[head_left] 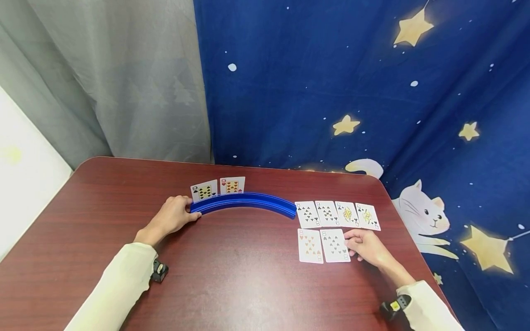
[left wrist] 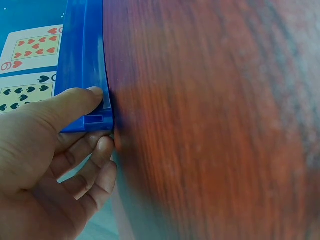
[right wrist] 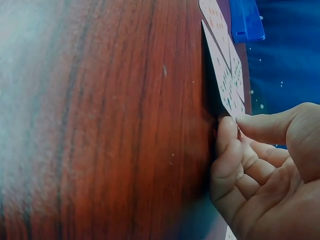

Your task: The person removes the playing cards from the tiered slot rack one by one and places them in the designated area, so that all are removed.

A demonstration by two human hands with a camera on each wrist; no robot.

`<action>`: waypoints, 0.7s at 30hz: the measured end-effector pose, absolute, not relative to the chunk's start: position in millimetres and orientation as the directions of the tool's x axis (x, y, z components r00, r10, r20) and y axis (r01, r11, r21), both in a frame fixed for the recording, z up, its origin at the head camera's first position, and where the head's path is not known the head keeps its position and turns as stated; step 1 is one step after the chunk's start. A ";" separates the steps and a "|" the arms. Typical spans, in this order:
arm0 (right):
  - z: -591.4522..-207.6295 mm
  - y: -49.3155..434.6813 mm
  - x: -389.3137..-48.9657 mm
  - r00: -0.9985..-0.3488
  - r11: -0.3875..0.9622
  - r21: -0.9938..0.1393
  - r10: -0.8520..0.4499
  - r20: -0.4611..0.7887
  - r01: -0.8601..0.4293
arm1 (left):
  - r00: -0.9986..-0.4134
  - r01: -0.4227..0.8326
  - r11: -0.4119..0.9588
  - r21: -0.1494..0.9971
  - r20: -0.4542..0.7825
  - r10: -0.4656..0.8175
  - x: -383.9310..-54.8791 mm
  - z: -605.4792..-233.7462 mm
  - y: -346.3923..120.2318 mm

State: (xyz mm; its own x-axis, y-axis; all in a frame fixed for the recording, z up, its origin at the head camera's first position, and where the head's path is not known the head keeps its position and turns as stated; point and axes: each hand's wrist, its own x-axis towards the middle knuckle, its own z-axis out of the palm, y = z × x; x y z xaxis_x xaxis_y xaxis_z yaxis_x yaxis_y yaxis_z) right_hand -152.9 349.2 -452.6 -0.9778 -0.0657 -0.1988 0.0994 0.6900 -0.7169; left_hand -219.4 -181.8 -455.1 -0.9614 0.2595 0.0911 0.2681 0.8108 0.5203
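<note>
A curved blue card holder (head_left: 244,199) lies across the table, with a spade card (head_left: 204,190) and a heart card (head_left: 232,185) standing in its left part. My left hand (head_left: 174,215) grips the holder's left end, thumb on top and fingers curled at the end face, as the left wrist view shows. At the right, my right hand (head_left: 368,248) pinches the right edge of a black-suited playing card (head_left: 335,246) between thumb and index finger. In the right wrist view that card (right wrist: 220,72) is tilted, its near edge raised over a shadow. Beside it lies a red-suited card (head_left: 309,246).
Several cards, among them a black-suited card (head_left: 307,214) and a picture card (head_left: 367,216), lie face up in a row just right of the holder's right end. The reddish-brown table (head_left: 232,285) ends at a blue star-patterned curtain (head_left: 281,115) behind.
</note>
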 end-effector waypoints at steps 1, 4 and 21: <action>-452.2 349.4 -153.2 -0.978 0.698 -0.710 -0.067 -0.199 0.097 | -0.962 0.267 0.810 0.521 0.090 0.259 -219.3 -455.0 -181.8; -449.8 349.4 -153.4 -0.979 0.723 -0.683 -0.054 -0.199 0.099 | -0.962 0.266 0.810 0.523 0.089 0.258 -219.1 -454.8 -181.9; -444.5 348.3 -155.1 -0.992 0.838 -0.545 -0.092 -0.088 -0.029 | -0.962 0.266 0.813 0.518 0.093 0.255 -219.5 -455.5 -182.3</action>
